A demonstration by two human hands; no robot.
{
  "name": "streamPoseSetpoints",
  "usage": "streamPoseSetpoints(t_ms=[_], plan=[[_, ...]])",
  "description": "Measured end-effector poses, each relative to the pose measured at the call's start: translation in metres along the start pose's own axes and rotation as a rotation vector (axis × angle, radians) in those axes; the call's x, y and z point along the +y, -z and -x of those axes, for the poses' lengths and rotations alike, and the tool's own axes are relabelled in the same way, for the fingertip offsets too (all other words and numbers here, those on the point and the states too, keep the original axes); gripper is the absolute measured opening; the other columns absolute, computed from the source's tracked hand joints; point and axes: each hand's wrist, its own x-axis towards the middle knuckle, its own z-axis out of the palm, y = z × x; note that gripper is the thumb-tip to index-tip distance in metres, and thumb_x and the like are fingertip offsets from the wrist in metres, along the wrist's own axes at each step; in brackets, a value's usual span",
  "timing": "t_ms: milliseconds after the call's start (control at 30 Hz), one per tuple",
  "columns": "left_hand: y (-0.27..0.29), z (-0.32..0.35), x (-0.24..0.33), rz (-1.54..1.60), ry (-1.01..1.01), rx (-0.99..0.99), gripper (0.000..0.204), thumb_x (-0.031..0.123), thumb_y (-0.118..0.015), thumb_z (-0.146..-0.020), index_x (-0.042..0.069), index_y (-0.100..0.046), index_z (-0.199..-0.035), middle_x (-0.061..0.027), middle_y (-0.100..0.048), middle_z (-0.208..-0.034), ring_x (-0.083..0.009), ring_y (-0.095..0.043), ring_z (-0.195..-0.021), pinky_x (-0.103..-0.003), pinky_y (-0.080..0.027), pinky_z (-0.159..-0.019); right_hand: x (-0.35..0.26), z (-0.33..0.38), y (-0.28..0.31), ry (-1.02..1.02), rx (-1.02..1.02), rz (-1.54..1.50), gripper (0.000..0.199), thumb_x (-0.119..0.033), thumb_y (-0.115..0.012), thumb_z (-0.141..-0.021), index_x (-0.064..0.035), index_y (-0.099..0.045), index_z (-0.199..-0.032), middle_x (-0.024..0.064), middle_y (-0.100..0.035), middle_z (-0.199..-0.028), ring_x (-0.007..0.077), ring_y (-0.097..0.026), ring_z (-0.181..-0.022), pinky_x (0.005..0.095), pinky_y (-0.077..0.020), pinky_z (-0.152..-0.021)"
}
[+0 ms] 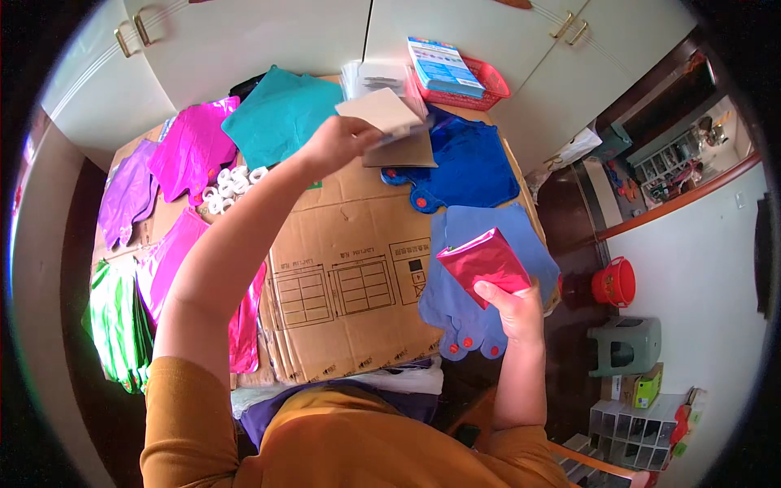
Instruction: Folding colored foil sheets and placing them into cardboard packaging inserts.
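Note:
My left hand point(338, 145) reaches to the far side of the cardboard-covered table, its fingers closed on a flat tan card point(381, 110). The card is slightly blurred, and its far end overlaps clear plastic bags point(378, 77). Under the card and hand lies a brown cardboard piece point(407, 154). In my right hand point(512, 307) is a folded shiny pink foil balloon point(480, 262), pinched with the thumb on top. It is held above flat pale blue foil balloons point(496, 232) with red dots along their near edge.
Flat dark blue point(480, 167), teal point(281, 114), magenta point(195, 142), purple point(128, 189) and green point(118, 321) foil balloons lie around the cardboard. White tape rolls point(230, 189) sit at left. A red basket point(488, 85) holds blue printed packs. A grey stool point(626, 346) stands right.

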Motion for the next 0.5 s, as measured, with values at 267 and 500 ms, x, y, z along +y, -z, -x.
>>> streamPoseSetpoints(t_ms=[267,500], plan=[[-0.017,0.016,-0.005,-0.839,-0.691,0.039,0.046,0.02,-0.071,-0.075,0.01,-0.063,-0.119,-0.0131,-0.064,-0.107,-0.0297,-0.06,-0.102,-0.041,-0.047,-0.092,-0.001,0.002,0.001,0.025,0.018,0.051,0.019,-0.006,-0.075,-0.081,-0.0035,-0.071,-0.099,0.0014,-0.071,-0.092,0.0103,-0.064,-0.081,0.0274,-0.0507,-0.075],[-0.026,0.0,-0.021,-0.86,-0.862,0.289,0.012,0.013,-0.063,-0.078,0.01,-0.065,-0.089,-0.0062,-0.06,-0.082,-0.0265,-0.061,-0.084,-0.039,-0.05,-0.075,0.0,0.004,0.002,0.048,0.018,0.067,0.019,-0.006,-0.075,-0.08,-0.0033,-0.071,-0.099,0.0012,-0.07,-0.092,0.0106,-0.063,-0.081,0.0277,-0.0504,-0.075]])
